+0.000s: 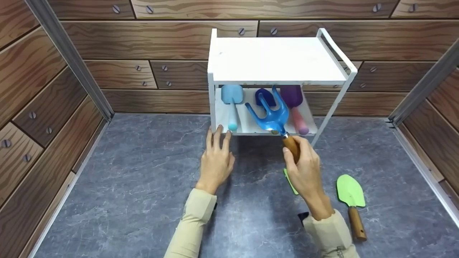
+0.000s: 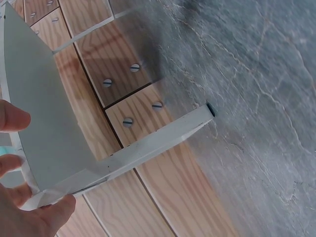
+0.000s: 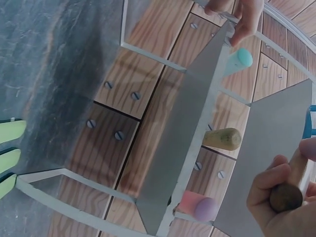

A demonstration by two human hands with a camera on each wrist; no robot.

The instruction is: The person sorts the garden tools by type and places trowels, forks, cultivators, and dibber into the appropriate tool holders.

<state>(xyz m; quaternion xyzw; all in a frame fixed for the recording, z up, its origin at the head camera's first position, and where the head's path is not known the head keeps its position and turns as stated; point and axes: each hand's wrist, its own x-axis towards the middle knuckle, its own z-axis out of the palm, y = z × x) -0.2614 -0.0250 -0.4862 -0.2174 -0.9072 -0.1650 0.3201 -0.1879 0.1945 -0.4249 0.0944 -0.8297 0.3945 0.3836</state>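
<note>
My right hand (image 1: 306, 166) grips the wooden handle of a blue three-pronged hand fork (image 1: 274, 116). The fork's prongs reach up in front of the lower tier of a white two-tier rack (image 1: 276, 61). At that tier's front left corner, my left hand (image 1: 216, 163) holds the edge between thumb and fingers. On the lower tier lie a light blue shovel (image 1: 232, 95) with a turquoise handle, a dark blue tool (image 1: 264, 97) partly behind the fork, and a purple shovel (image 1: 292, 96) with a pink handle. A wooden handle end (image 3: 224, 138) sticks out between the turquoise and pink ones.
A green trowel (image 1: 350, 191) with a wooden handle lies on the grey marbled floor at the right. Beside my right hand shows part of another green tool (image 1: 290, 182), its prongs (image 3: 10, 131) seen in the right wrist view. Wood-patterned walls (image 1: 161, 39) stand behind and at both sides.
</note>
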